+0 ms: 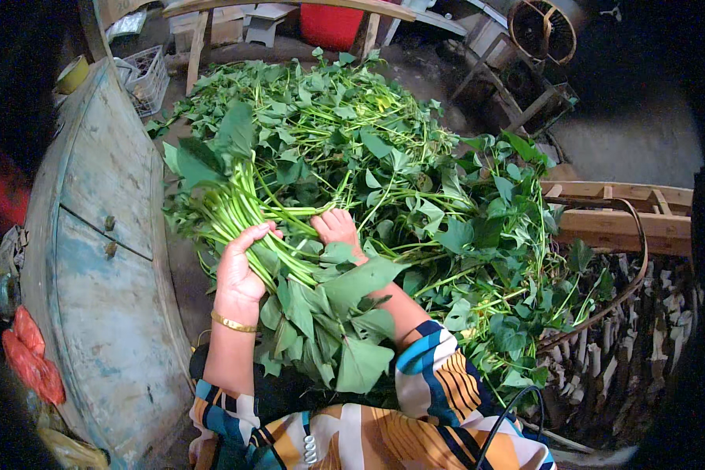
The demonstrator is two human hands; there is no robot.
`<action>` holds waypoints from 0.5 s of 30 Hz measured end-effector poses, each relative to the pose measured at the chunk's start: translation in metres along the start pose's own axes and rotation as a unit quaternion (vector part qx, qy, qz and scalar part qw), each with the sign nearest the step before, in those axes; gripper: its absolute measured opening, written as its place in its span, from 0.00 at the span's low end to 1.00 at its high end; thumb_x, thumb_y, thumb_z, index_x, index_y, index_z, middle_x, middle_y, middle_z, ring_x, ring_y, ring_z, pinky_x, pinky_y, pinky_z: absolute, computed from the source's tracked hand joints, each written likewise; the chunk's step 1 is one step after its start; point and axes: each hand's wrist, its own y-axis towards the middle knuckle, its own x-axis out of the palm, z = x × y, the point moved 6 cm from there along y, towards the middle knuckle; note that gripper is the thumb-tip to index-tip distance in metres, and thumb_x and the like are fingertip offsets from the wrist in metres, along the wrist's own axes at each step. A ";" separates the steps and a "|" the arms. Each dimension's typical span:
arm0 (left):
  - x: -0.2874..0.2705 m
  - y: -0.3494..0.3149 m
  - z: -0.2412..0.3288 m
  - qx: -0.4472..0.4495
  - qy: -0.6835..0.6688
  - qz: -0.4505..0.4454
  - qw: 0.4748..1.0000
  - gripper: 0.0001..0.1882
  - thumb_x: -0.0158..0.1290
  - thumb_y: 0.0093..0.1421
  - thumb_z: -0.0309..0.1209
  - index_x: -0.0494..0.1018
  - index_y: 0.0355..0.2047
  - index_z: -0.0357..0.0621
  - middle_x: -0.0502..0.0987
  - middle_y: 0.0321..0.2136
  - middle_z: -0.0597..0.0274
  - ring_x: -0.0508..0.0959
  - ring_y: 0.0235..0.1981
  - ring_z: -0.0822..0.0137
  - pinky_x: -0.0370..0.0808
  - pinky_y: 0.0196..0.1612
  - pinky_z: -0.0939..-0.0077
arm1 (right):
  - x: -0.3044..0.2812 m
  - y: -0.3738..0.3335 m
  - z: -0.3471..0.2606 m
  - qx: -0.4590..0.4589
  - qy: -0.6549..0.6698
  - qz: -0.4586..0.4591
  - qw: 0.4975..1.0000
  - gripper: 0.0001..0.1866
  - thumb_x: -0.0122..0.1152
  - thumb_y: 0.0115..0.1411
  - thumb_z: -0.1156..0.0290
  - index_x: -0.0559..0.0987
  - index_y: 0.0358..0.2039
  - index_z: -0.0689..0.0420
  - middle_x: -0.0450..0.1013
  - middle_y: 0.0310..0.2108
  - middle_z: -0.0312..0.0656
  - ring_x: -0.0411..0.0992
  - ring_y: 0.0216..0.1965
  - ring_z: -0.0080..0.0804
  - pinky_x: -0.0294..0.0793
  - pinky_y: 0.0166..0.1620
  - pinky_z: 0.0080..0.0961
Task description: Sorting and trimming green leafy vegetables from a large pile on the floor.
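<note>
A thick bunch of sweet potato leaves (235, 205) on long pale-green stems is gripped in my left hand (241, 270), which wears a gold bangle on its wrist. Broad leaves from the bunch hang down between my forearms. Just right of it, my right hand (339, 229) is closed with its fingertips on a green stem running toward the bunch; leaves cover part of that wrist. Both hands are over the near left side of a large heap of leafy vines (368, 129), where stems and heart-shaped leaves lie tangled.
A worn, blue-grey wooden cabinet (106, 258) stands close on my left, with red plastic bags (33, 356) beside it. Behind the heap are a white crate (145, 82) and a red bucket (331, 25). At right lie a wooden ladder-like frame (619, 227) and stacked firewood (627, 337).
</note>
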 end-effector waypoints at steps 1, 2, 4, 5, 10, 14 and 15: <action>-0.003 0.001 -0.001 -0.011 -0.019 -0.005 1.000 0.07 0.52 0.46 0.22 0.72 0.28 0.35 0.75 0.25 0.57 0.75 0.29 0.65 0.72 0.37 0.73 | -0.004 -0.003 0.003 0.000 0.004 0.000 1.000 0.09 0.51 0.41 0.69 0.69 0.26 0.55 0.63 0.23 0.39 0.64 0.30 0.34 0.62 0.34 0.28; -0.006 0.001 -0.001 -0.010 -0.030 0.005 0.999 0.07 0.51 0.46 0.23 0.72 0.28 0.35 0.75 0.26 0.57 0.75 0.29 0.64 0.72 0.37 0.72 | -0.004 -0.005 0.001 -0.026 0.016 -0.036 0.999 0.10 0.50 0.41 0.68 0.69 0.26 0.55 0.63 0.24 0.38 0.64 0.30 0.34 0.62 0.34 0.28; -0.008 0.004 -0.006 -0.042 -0.053 -0.002 0.998 0.07 0.51 0.47 0.23 0.71 0.28 0.36 0.75 0.26 0.56 0.75 0.29 0.64 0.72 0.37 0.71 | 0.003 -0.017 0.012 -0.029 0.004 -0.112 0.993 0.12 0.50 0.42 0.65 0.69 0.29 0.55 0.65 0.26 0.38 0.63 0.33 0.35 0.61 0.36 0.29; -0.010 0.005 -0.007 -0.070 -0.074 -0.005 0.995 0.06 0.51 0.47 0.23 0.71 0.28 0.36 0.75 0.26 0.56 0.75 0.29 0.63 0.72 0.38 0.70 | 0.007 -0.027 0.019 -0.030 0.005 -0.110 0.994 0.12 0.50 0.42 0.65 0.69 0.29 0.55 0.65 0.26 0.38 0.63 0.33 0.35 0.61 0.36 0.29; -0.017 0.012 -0.006 -0.041 -0.045 0.058 0.996 0.06 0.50 0.47 0.22 0.71 0.28 0.37 0.74 0.25 0.56 0.74 0.25 0.62 0.74 0.32 0.69 | 0.026 -0.048 0.040 0.089 0.032 -0.212 0.973 0.13 0.53 0.41 0.64 0.67 0.28 0.53 0.68 0.29 0.41 0.63 0.35 0.39 0.58 0.37 0.33; -0.018 0.012 -0.014 -0.046 -0.053 0.049 0.996 0.07 0.50 0.46 0.22 0.70 0.29 0.36 0.74 0.25 0.56 0.74 0.25 0.62 0.74 0.32 0.68 | 0.036 -0.045 0.052 0.088 -0.028 -0.267 0.959 0.13 0.54 0.40 0.66 0.66 0.28 0.53 0.69 0.27 0.42 0.64 0.35 0.40 0.59 0.39 0.34; -0.021 0.013 -0.013 -0.043 -0.054 0.049 0.996 0.07 0.50 0.46 0.22 0.70 0.29 0.36 0.74 0.25 0.56 0.74 0.25 0.62 0.74 0.32 0.68 | 0.037 -0.040 0.053 0.082 -0.048 -0.274 0.957 0.13 0.54 0.40 0.66 0.66 0.28 0.53 0.69 0.26 0.41 0.64 0.35 0.39 0.59 0.39 0.33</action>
